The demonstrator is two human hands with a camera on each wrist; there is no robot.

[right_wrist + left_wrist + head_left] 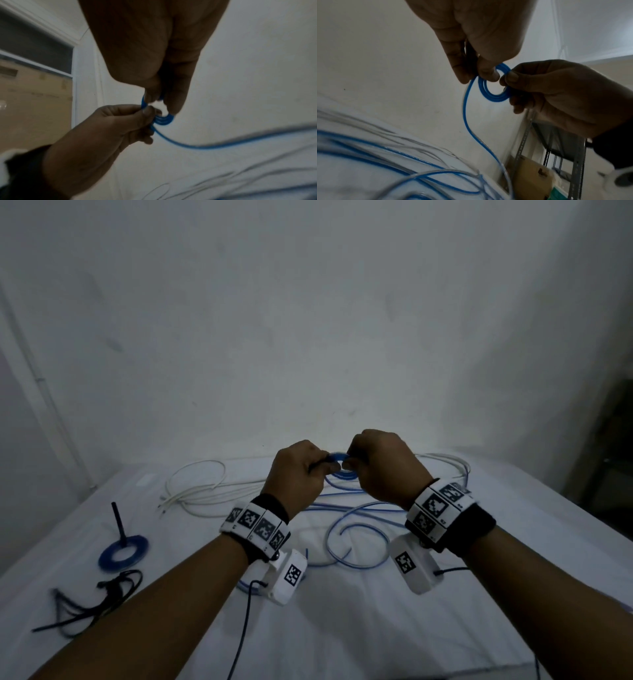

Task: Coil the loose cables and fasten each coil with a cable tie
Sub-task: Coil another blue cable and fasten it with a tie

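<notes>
Both hands are raised above the white table with a small coil of blue cable between them. My left hand pinches the coil's left side with thumb and fingers. The coil's right side is pinched by my right hand, thumb on top. The coil has several tight turns, and its loose blue tail hangs down to the table. In the right wrist view the coil shows between the fingertips. A bunch of black cable ties lies at the front left.
Loose loops of blue cable sprawl under my wrists. White cables lie at the back of the table. A flat blue ring with an upright black strip sits at the left. A wall stands behind, metal shelving off to the right.
</notes>
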